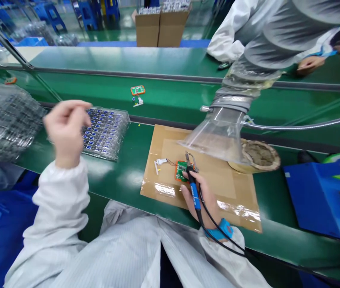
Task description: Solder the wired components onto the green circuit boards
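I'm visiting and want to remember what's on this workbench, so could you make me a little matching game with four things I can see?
Things:
1. Soldering iron
2. Circuit board under the iron
3. Tray of small parts
4. Funnel-shaped hood

Places, colours and states:
A. Partly hidden behind the left hand
B. Held in the right hand
C. Clear, at the end of a thick hose
D. Green with an orange rim

Pairs: 1-B, 2-D, 3-A, 4-C

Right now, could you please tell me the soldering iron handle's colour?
The handle is blue and black, seen in the head view.
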